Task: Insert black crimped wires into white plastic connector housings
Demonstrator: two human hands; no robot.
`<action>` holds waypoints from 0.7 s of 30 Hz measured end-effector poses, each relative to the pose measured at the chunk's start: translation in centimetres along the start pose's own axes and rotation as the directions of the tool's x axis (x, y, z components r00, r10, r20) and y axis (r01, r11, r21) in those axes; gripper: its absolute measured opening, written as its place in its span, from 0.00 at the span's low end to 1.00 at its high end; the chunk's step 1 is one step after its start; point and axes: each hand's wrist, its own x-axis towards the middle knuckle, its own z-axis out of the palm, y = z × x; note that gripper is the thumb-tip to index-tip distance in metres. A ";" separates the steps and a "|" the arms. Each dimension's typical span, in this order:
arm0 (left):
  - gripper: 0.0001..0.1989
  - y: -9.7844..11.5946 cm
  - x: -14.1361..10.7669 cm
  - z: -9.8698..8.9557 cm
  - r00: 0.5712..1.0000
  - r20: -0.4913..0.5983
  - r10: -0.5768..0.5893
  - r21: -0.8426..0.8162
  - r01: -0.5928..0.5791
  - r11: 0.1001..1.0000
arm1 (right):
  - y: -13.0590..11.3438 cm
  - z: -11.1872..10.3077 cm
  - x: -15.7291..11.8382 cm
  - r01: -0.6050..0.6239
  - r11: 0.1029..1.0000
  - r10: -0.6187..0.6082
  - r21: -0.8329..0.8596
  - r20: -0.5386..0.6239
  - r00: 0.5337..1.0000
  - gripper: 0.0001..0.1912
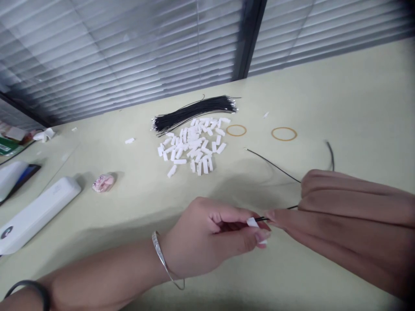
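Left hand (207,239): thumb and fingertips closed, pinching small white plastic connector (253,223). Right hand (337,216): fingertips pinched on thin black wires (262,219) at connector's three-o'clock side; how deep wires sit, can't tell. Other right fingers curled, black wire with metal tip (272,165) poking out toward ten o'clock. From pinch, loose pile of white connectors (193,144) at ten, silver-tipped black wire bundle (194,113) beyond, two tan rubber bands (296,134) around twelve.
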 end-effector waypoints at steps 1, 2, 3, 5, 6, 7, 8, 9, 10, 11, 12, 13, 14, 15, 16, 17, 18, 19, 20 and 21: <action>0.06 -0.1 0.0 0.0 1.000 -0.001 -0.001 0.000 0.001 1.000 | -0.1 0.0 -0.1 0.002 1.000 -0.002 -0.007 0.004 1.000 0.22; 0.06 -0.1 0.0 0.0 1.000 -0.001 0.001 0.001 -0.001 1.000 | -0.1 0.0 -0.2 -0.016 1.000 0.016 -0.008 0.008 1.000 0.21; 0.06 -0.1 0.0 0.0 1.000 0.000 0.001 0.000 -0.001 1.000 | -0.1 0.1 -0.5 -0.052 0.999 0.052 -0.005 0.008 0.999 0.21; 0.06 -0.2 0.0 -0.1 1.000 0.000 -0.001 -0.003 0.001 1.000 | 0.0 0.1 -1.2 -0.116 0.993 0.116 0.004 0.008 0.993 0.19; 0.06 -0.2 0.0 -0.1 1.000 0.000 -0.001 -0.008 0.001 1.000 | 0.1 0.0 -1.7 -0.139 0.990 0.139 0.004 0.011 0.990 0.19; 0.05 -0.2 0.0 -0.1 1.000 -0.001 -0.001 -0.015 0.001 1.000 | 0.1 0.0 -2.1 -0.152 0.988 0.152 0.006 0.011 0.988 0.19; 0.05 -0.1 0.0 -0.1 1.000 0.000 -0.004 -0.024 0.004 1.000 | 0.2 -0.2 -2.4 -0.161 0.987 0.161 0.007 0.011 0.987 0.19; 0.05 -0.1 0.0 -0.1 1.000 0.001 -0.011 -0.035 0.011 0.999 | 0.3 -0.3 -2.6 -0.167 0.986 0.167 0.008 0.013 0.986 0.20; 0.05 0.0 0.1 -0.2 1.000 0.005 -0.019 -0.048 0.019 0.999 | 0.4 -0.5 -2.7 -0.171 0.985 0.171 0.008 0.014 0.985 0.20; 0.04 0.1 0.1 -0.2 0.999 0.009 -0.031 -0.063 0.031 0.998 | 0.4 -0.6 -2.7 -0.175 0.985 0.175 0.006 0.015 0.985 0.20; 0.04 0.2 0.1 -0.2 0.999 0.012 -0.046 -0.080 0.047 0.996 | 0.5 -0.8 -2.4 -0.175 0.984 0.175 0.004 0.016 0.984 0.19; 0.04 0.3 0.1 -0.2 0.998 0.018 -0.057 -0.100 0.059 0.993 | 0.5 -0.9 -2.1 -0.171 0.985 0.171 0.001 0.015 0.985 0.18; 0.04 0.4 0.2 -0.2 0.998 0.023 -0.066 -0.121 0.068 0.990 | 0.5 -1.0 -1.6 -0.159 0.987 0.159 -0.003 0.015 0.987 0.17; 0.04 0.4 0.2 -0.2 0.997 0.030 -0.070 -0.143 0.073 0.987 | 0.4 -1.1 -1.1 -0.137 0.991 0.137 -0.006 0.017 0.990 0.15; 0.03 0.4 0.2 -0.2 0.997 0.035 -0.071 -0.163 0.076 0.984 | 0.3 -1.1 -0.6 -0.108 0.994 0.108 -0.009 0.015 0.994 0.13; 0.03 0.3 0.2 -0.2 0.997 0.041 -0.072 -0.178 0.078 0.981 | 0.2 -1.1 -0.1 -0.078 0.997 0.078 -0.012 0.017 0.997 0.11; 0.04 0.3 0.1 -0.2 0.996 0.046 -0.071 -0.188 0.078 0.979 | 0.1 -1.0 0.3 -0.055 0.998 0.055 -0.017 0.017 0.998 0.09; 0.04 0.3 0.1 -0.2 0.996 0.049 -0.070 -0.195 0.078 0.978 | 0.0 -1.0 0.6 -0.046 0.999 0.046 -0.022 0.018 0.999 0.09; 0.04 0.3 0.1 -0.1 0.996 0.051 -0.071 -0.200 0.080 0.976 | -0.1 -1.0 0.7 -0.051 0.998 0.051 -0.028 0.018 0.999 0.09; 0.05 0.3 0.1 -0.1 0.996 0.054 -0.072 -0.202 0.082 0.976 | -0.1 -1.0 0.8 -0.062 0.998 0.063 -0.031 0.017 0.998 0.09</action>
